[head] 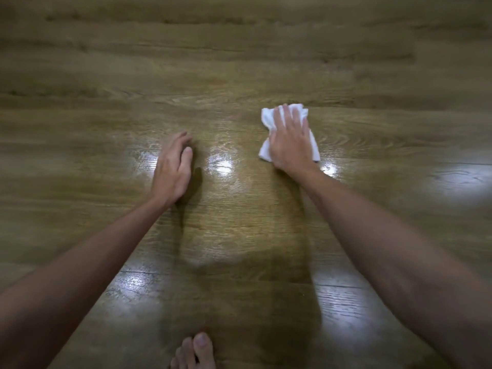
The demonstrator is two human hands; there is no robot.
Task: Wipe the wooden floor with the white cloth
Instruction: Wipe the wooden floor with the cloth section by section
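My right hand presses the white cloth flat to scrub the wooden floor; my left hand, fingers relaxed and empty, hovers for balance.

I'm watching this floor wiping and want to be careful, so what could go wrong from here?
The floor looks glossy, maybe damp, near the left hand, which seems to bear weight there; it might slide. The cloth is bunched under the flat right hand, so it may wipe only a narrow strip or slip out. The bare foot stands close behind on shiny boards and could lose footing.
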